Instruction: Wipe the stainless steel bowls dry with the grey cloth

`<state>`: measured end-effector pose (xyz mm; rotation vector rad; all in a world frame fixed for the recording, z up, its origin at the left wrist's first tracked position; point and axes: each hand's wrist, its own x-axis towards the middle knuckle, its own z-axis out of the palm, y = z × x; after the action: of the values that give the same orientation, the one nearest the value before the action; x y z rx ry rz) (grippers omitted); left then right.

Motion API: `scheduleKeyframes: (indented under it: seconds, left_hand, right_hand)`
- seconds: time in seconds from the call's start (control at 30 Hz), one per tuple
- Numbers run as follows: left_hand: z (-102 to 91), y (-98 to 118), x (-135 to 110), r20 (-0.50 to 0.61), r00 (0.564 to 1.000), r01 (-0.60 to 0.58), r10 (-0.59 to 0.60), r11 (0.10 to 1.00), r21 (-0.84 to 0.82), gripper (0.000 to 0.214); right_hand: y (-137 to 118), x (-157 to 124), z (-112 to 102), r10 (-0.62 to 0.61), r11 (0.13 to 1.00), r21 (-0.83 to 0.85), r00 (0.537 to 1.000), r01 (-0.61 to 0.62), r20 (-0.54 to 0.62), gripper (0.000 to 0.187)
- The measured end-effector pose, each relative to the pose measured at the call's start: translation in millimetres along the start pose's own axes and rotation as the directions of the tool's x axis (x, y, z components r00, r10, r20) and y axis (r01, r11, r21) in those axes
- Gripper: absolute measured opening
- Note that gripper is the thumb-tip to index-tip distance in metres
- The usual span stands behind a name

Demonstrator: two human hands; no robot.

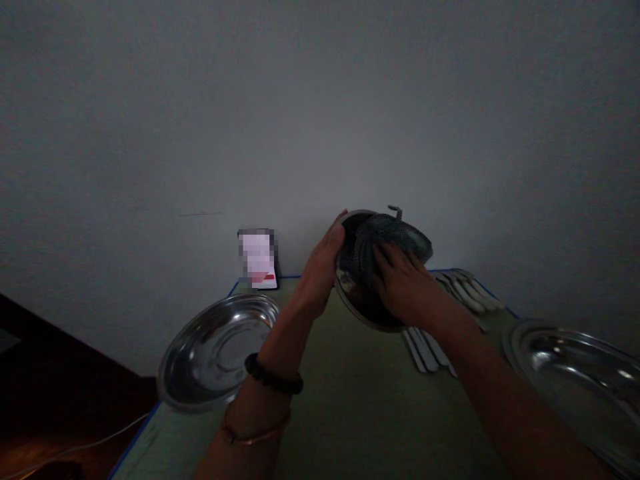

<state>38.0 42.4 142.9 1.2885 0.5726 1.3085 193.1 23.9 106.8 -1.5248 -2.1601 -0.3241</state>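
A round metal bowl is tilted up above the table, its dark inside facing me. My left hand grips its left rim, thumb on the near side and fingers behind. A dark grey cloth lies bunched in the bowl and spills over its right edge, with a small loop sticking up. My right hand presses the cloth against the inside of the bowl, its fingers partly sunk in the folds.
A shiny metal basin stands at the left table edge, another basin at the right. Flat pale utensil handles and more utensils lie behind my right arm. A lit phone leans against the wall.
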Motion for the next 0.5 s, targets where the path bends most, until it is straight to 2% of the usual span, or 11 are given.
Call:
scheduleKeyframes:
  seconds: [0.1, 0.17, 0.27, 0.37, 0.43, 0.5]
  left_hand:
    - [7.0, -6, -1, 0.021, 0.998, 0.068, -0.067, 0.995, -0.072, 0.045]
    - [6.5, -7, 0, -0.003, 0.998, 0.058, -0.058, 0.995, -0.081, 0.045]
    - [1.5, -3, 2, -0.090, 0.995, 0.023, -0.030, 0.997, -0.079, 0.048]
    - [-2.3, 4, 4, -0.195, 0.981, -0.005, -0.020, 0.992, -0.123, 0.056]
    - [-3.1, 7, 3, -0.249, 0.968, -0.029, -0.003, 0.992, -0.127, 0.060]
    - [-3.5, 8, 3, -0.257, 0.966, -0.015, -0.011, 0.995, -0.101, 0.061]
  right_hand:
    - [-10, 5, 0, -0.047, 0.978, 0.204, 0.999, 0.043, 0.014, 0.056]
    - [-20, 7, -6, -0.177, 0.930, 0.331, 0.984, 0.162, 0.015, 0.050]
    - [-32, 7, -23, -0.372, 0.820, 0.473, 0.928, 0.323, 0.011, 0.042]
    - [-37, 3, -41, -0.382, 0.775, 0.562, 0.922, 0.288, 0.055, 0.038]
    - [-35, 2, -48, -0.343, 0.801, 0.551, 0.934, 0.232, 0.104, 0.033]
    - [-30, 1, -52, -0.297, 0.850, 0.492, 0.943, 0.189, 0.150, 0.027]
